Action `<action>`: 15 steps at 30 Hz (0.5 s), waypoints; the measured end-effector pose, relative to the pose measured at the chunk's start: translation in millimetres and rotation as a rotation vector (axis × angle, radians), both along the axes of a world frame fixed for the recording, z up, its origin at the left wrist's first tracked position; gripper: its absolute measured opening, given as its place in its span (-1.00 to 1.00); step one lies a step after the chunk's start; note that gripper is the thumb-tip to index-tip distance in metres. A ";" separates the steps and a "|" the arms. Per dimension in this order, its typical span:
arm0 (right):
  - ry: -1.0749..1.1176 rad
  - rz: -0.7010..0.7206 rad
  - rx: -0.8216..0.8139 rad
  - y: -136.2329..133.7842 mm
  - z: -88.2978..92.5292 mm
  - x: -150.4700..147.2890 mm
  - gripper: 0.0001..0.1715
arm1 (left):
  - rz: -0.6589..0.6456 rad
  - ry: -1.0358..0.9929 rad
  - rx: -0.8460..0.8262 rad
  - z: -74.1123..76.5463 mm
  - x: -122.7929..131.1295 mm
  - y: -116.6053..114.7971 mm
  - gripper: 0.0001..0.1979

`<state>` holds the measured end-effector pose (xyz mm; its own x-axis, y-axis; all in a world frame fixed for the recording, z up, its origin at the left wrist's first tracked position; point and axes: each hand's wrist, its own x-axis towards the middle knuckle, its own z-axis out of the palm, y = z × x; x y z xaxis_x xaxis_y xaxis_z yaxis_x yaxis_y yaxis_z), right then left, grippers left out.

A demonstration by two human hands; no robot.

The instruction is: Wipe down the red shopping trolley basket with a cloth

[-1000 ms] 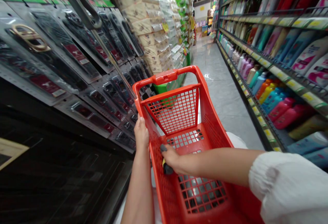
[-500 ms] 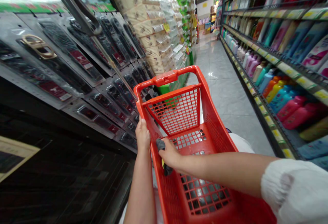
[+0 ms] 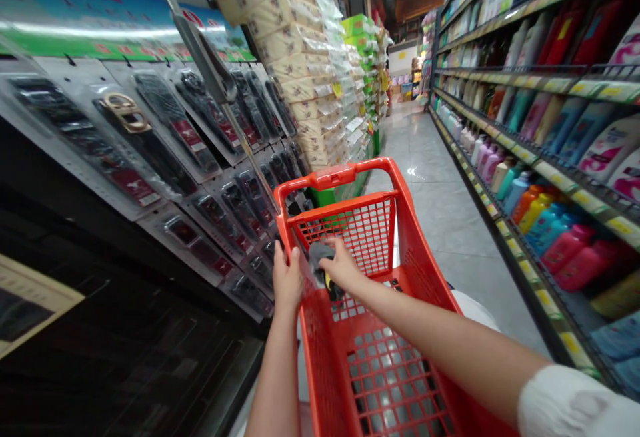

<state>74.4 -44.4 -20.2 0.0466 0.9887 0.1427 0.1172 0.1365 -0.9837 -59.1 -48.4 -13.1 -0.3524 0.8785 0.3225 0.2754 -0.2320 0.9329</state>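
A red plastic shopping basket cart (image 3: 425,244) with grid panels fills the lower middle of the view. My left hand (image 3: 289,284) is at its left rim, thumb and fingers apart on either side of the edge. Inside the left wall, my right hand (image 3: 345,267) is closed on a dark grey, soft-looking bundle (image 3: 323,254) with a yellow and black part. The bundle's exact kind is blurred and partly covered by the fingers. Below it, the visible grid floor of the cart shows the tiles underneath.
Packaged belts (image 3: 175,117) hang on a display at the left, with a grey metal pole (image 3: 210,64) slanting in front. Stacked tissue packs (image 3: 300,70) stand behind. Shelves of bottles (image 3: 535,204) line the right side. A grey tiled aisle (image 3: 415,137) runs ahead.
The view has tilted up, so the cart sits lower. My left hand has loosened from the rim. My right hand has moved the grey bundle forward along the cart's left wall.
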 end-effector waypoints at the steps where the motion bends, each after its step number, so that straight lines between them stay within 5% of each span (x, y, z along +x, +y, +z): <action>1: -0.095 -0.080 0.097 10.0 12.5 15.9 -0.44 | 0.020 0.060 0.003 -0.3 -1.3 -0.2 -0.27; 4: -0.452 -0.307 0.378 33.0 47.9 68.4 -0.51 | -0.004 0.246 0.043 -2.2 -4.7 -0.2 -0.21; 8: -0.840 -0.409 0.327 55.6 66.7 99.3 -0.67 | -0.064 0.303 0.086 -6.8 -5.9 2.0 -0.24; 15: -1.020 -0.078 0.409 63.8 83.9 0.4 -0.71 | -0.067 0.277 0.124 -12.7 -3.6 4.3 -0.24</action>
